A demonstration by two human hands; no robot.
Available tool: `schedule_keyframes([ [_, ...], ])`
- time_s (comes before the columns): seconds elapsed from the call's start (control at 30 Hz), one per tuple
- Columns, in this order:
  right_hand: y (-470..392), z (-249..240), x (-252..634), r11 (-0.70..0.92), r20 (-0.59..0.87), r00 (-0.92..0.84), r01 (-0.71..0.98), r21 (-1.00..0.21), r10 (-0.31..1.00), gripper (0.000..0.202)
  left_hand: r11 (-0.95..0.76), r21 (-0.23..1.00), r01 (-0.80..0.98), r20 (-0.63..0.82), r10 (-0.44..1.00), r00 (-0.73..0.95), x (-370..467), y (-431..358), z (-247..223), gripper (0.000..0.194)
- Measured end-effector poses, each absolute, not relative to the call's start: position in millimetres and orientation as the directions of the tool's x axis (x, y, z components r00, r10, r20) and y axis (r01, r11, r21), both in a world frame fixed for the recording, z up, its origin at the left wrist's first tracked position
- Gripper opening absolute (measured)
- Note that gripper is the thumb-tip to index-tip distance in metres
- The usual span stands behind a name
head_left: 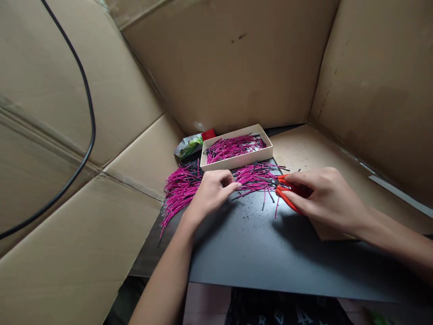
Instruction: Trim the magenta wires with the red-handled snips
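My right hand (324,198) is closed around red-handled wire cutters (290,193). Their dark jaws point left, at the edge of a loose pile of magenta wires with black ends (255,176). Across from them, my left hand (214,189) is closed in a pinch beside the same pile. Whatever is between its thumb and fingers is too small or hidden to make out. A thicker heap of magenta wires (179,185) lies left of that hand, partly behind it.
Behind the wires stands a shallow cream box (237,161) holding more wires. A crumpled green and red packet (192,144) lies beside it. Cardboard walls (219,67) surround the dark table (237,257), which has small dark scraps on it. A black cable (88,99) hangs at left.
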State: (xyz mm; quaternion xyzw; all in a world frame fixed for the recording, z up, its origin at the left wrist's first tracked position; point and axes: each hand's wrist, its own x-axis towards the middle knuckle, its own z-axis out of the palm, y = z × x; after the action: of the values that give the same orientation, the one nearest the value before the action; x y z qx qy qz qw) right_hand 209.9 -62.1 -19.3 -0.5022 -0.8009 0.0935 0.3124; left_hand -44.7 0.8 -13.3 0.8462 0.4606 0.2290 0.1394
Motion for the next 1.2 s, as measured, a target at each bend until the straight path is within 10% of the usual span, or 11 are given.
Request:
schedule_keyframes([
  [0.53, -62.6, -19.3, 209.8, 0.468, 0.396, -0.293, 0.739, -0.485, 0.871, 0.02, -0.227, 0.839, 0.495, -0.102, 0.827, 0.552, -33.8, -8.5, -24.5, 0.016],
  [1.2, -61.3, -19.6, 209.6, 0.478, 0.401, -0.305, 0.749, -0.459, 0.864, 0.021, -0.183, 0.974, 0.134, 0.048, 0.745, 0.665, -37.9, -13.1, -7.8, 0.047],
])
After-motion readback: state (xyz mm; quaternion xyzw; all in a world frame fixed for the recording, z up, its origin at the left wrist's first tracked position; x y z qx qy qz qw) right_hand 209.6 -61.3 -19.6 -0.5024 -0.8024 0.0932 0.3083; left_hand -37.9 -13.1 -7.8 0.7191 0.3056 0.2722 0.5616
